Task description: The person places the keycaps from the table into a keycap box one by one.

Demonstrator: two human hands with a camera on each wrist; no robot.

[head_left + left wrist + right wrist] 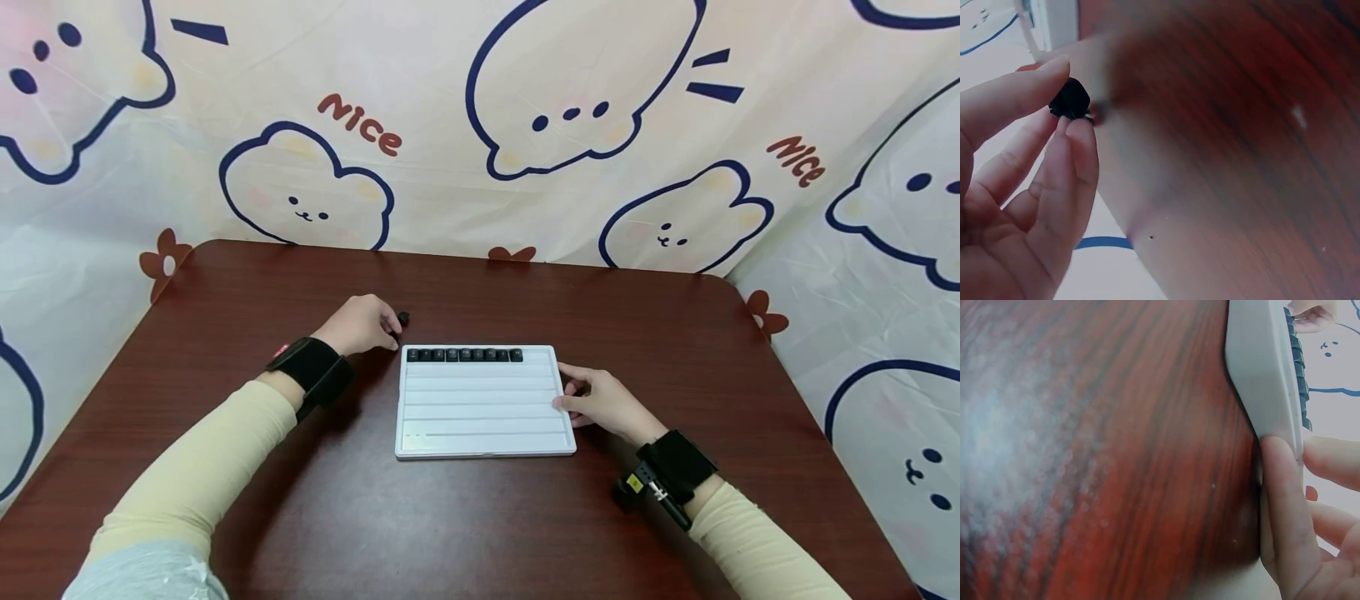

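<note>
A white rectangular tray (pixel 480 408) with horizontal ridges lies on the table. Along its top ridge sits a row of several black keycaps (pixel 465 355), leaving its right end bare. Just off the tray's upper left corner, my left hand (pixel 363 325) pinches a small black keycap (pixel 1071 99) between thumb and fingertips. In the head view those fingers partly cover it. My right hand (pixel 600 404) grips the tray's right edge, thumb on the top side. The right wrist view shows that hand's fingers (pixel 1285 506) against the tray's side wall (pixel 1266 369).
The brown wooden table (pixel 480 533) extends around the tray on every side. A patterned cloth (pixel 435 192) hangs behind its back edge and along both sides. Black straps (pixel 318 375) with cameras sit on both wrists.
</note>
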